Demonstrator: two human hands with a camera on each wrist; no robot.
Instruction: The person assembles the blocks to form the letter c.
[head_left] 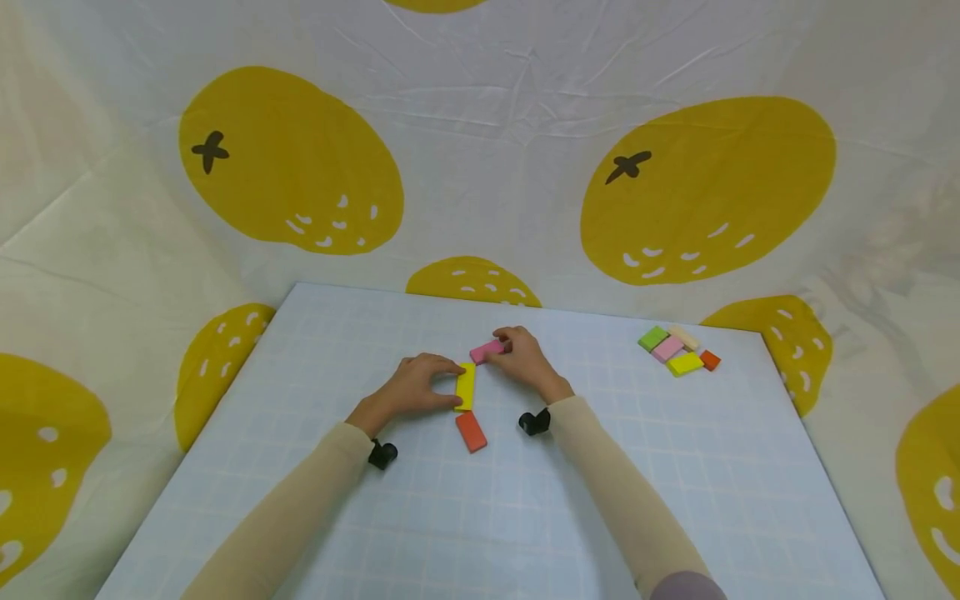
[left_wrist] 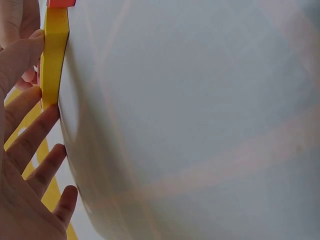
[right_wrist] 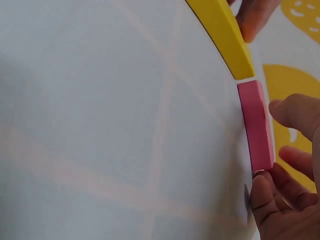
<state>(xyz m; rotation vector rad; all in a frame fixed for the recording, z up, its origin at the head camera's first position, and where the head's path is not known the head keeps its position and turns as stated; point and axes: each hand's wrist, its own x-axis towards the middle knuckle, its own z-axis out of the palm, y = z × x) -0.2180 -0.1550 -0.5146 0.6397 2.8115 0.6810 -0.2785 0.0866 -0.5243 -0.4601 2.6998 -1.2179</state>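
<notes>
Blocks (head_left: pixel 471 432) in a crooked row

Smooth, flat and oblong, with crisp edges and a matt painted look, three pieces run up the middle of the table. Nearest lies an orange-red block (head_left: pixel 472 435), set slantwise; next, a longer yellow block (head_left: pixel 467 393) stands almost straight away from it; beyond, a pink block (right_wrist: pixel 256 125) angles off to the right, a thin gap showing between it and the yellow one.

The left hand (head_left: pixel 420 385) is spread, thumb and forefinger well parted and fairly straight, their tips touching the side of the yellow block. The right hand (head_left: pixel 527 360) curves loosely about the far end of the pink block; its thumb seems just clear in the right wrist view, so whether it grips cannot be told.

Near the far right corner sits a loose cluster (head_left: pixel 667 348) of similar slabs in green, pink, cream and yellow, plus a stubby orange-red one.

Beneath everything is a pale blue table covering (head_left: pixel 405 517), faintly crossed by lighter bands. Behind and around hangs creased, slightly shiny white fabric (head_left: pixel 487 208), printed with fat mustard-yellow fruit (head_left: pixel 292 167). Beige sleeves (head_left: pixel 292 517) reach in from below.
</notes>
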